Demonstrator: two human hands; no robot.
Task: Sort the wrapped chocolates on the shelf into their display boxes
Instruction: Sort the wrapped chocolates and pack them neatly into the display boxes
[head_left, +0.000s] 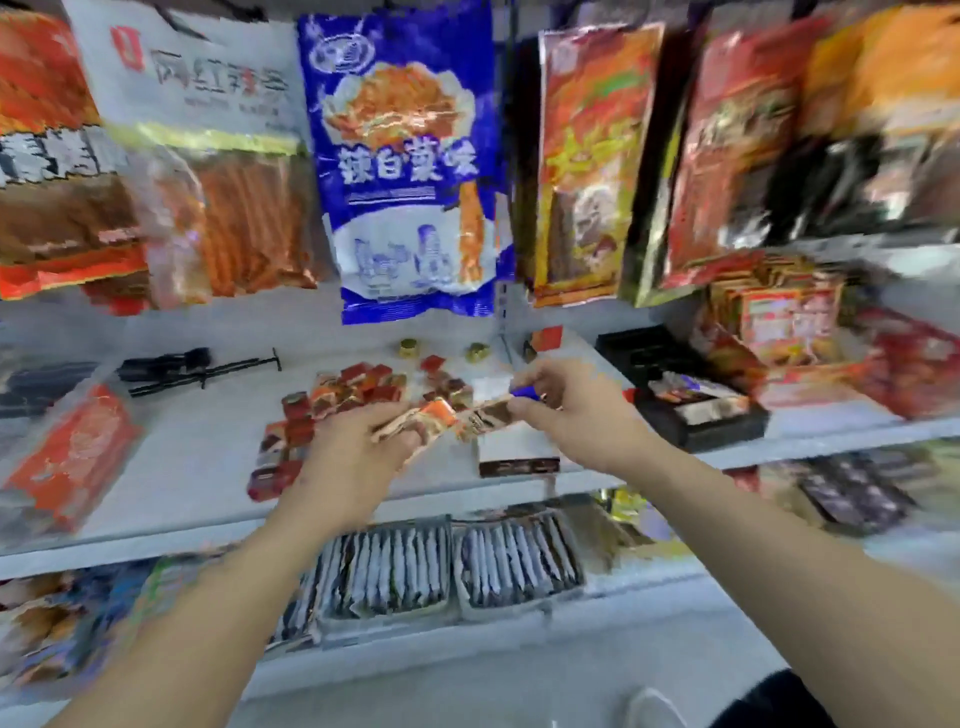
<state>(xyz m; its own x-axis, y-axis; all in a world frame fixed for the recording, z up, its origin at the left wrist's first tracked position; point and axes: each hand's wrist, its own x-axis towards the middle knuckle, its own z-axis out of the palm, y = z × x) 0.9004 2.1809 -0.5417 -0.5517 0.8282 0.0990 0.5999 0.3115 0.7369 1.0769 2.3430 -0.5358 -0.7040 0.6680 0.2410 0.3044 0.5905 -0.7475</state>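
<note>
Far left, an orange packet is lying flat on the white shelf, and just right of it some black metal rods are resting near the back. Moving in, the heap of wrapped chocolates is sitting mid-shelf, red and orange squares jumbled together and spilling toward the front edge under the left hand. That hand is hovering over the heap's near side, fingers curling round a bunch of orange-and-brown wrappers. Above, a big blue bag is hanging behind the pile, and at the back of the shelf a gold foil piece is standing near a second gold piece. Now the right hand: it's almost meeting the left, thumb and forefinger pinching a small blue-wrapped piece. Whether it's also gripping the brown wrappers below is getting lost in the blur. Beneath it a white-and-brown box is lying at the shelf's front edge. Further right, a black display box is sitting open with a few wrapped pieces inside, a second black box is standing behind it, and red packets are crowding the far right.
</note>
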